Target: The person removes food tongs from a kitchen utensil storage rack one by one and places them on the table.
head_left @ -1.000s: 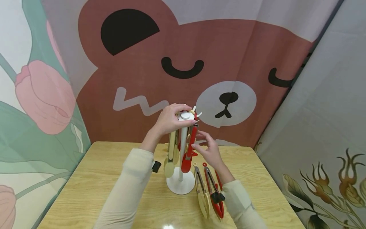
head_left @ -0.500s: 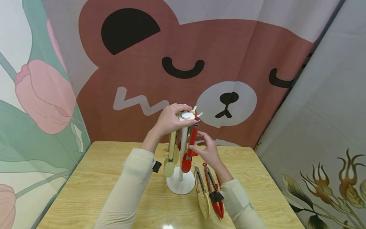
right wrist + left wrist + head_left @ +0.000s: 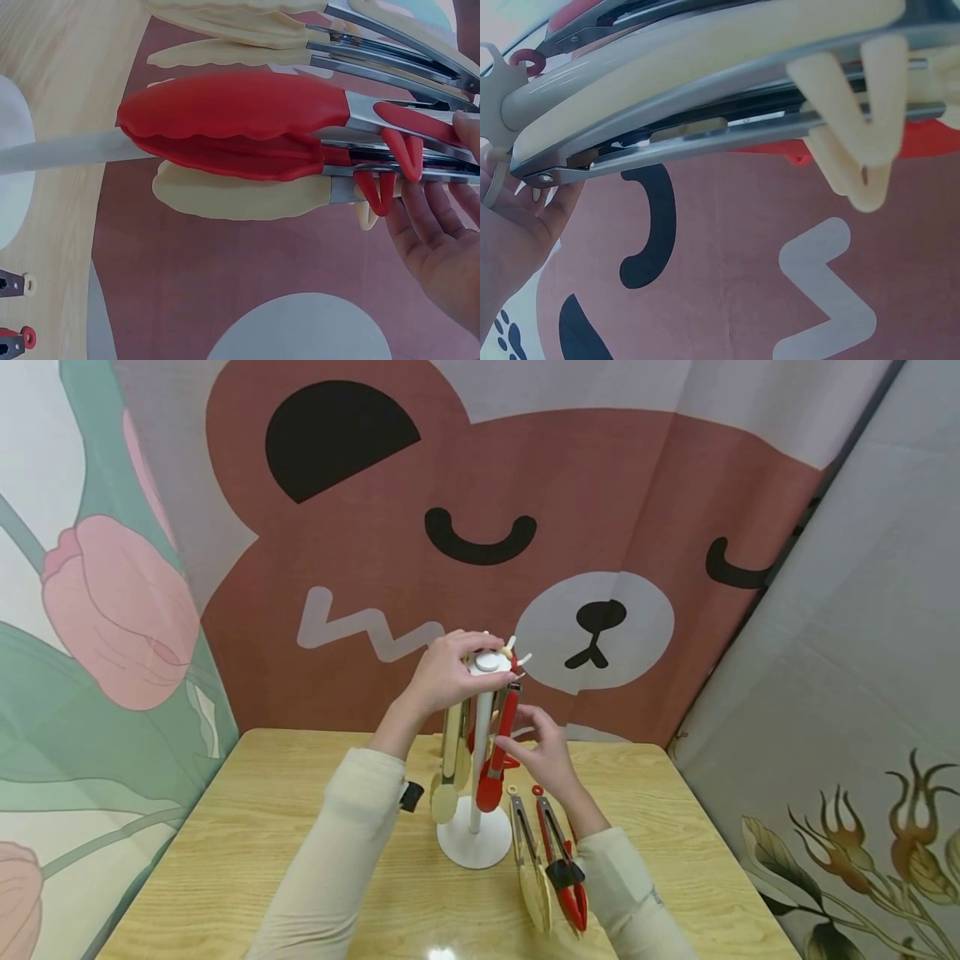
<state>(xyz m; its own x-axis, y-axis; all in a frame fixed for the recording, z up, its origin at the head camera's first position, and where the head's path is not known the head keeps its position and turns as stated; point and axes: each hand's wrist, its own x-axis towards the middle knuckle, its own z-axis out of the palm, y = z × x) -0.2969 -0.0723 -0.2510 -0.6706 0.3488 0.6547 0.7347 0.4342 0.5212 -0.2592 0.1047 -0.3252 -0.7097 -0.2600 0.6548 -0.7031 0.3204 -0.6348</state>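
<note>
A white stand (image 3: 480, 752) with a round base rises from the table, with red and cream tongs hanging from its hooked top. My left hand (image 3: 453, 670) grips that hooked top from the left, thumb in front. In the left wrist view the left hand (image 3: 517, 232) shows beside the hub, under cream tongs (image 3: 705, 67). Red tongs (image 3: 498, 743) hang at the stand's right front. My right hand (image 3: 546, 745) holds them by the handles; in the right wrist view its thumb is on one red handle and the fingers (image 3: 435, 217) on the opposite side.
Cream tongs (image 3: 529, 868) and red tongs (image 3: 573, 902) lie on the wooden table (image 3: 300, 860) right of the base, partly under the right forearm. More cream tongs (image 3: 446, 777) hang on the stand's left. A bear-print curtain (image 3: 585, 510) hangs behind the table.
The right wrist and sleeve have shifted slightly down and left over the lying tongs. The left hand keeps its grip, and the stand and hanging tongs stay almost still.
</note>
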